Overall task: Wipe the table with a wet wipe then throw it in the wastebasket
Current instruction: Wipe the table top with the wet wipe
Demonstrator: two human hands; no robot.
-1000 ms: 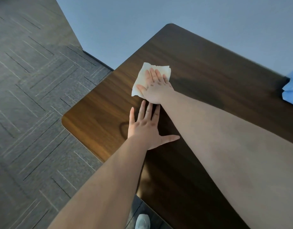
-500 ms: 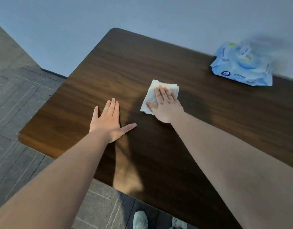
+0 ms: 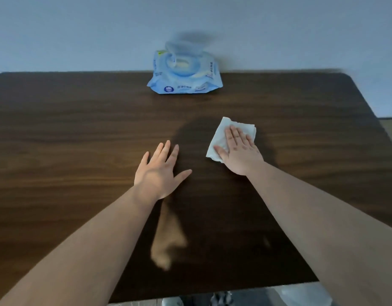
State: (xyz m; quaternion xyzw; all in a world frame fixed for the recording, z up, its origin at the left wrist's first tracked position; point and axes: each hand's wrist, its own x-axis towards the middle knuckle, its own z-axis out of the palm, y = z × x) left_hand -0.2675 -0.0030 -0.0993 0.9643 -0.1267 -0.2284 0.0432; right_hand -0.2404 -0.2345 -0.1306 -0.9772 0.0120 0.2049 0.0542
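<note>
A folded white wet wipe (image 3: 221, 133) lies on the dark wooden table (image 3: 69, 133), a little right of the middle. My right hand (image 3: 239, 153) is pressed flat on top of it, fingers together, covering its near right part. My left hand (image 3: 159, 171) rests flat on the bare wood to the left of the wipe, fingers spread, holding nothing. No wastebasket can be made out for certain.
A blue pack of wet wipes (image 3: 184, 78) with its lid flipped up stands at the table's far edge against the pale wall. Below the near edge I see shoes (image 3: 219, 299) and a pale plastic shape (image 3: 305, 294) on the floor.
My right hand has slid the wipe from the table's left end rightward past the middle. My view has swung right, bringing the wipes pack to the centre. The left hand stays flat on the wood.
</note>
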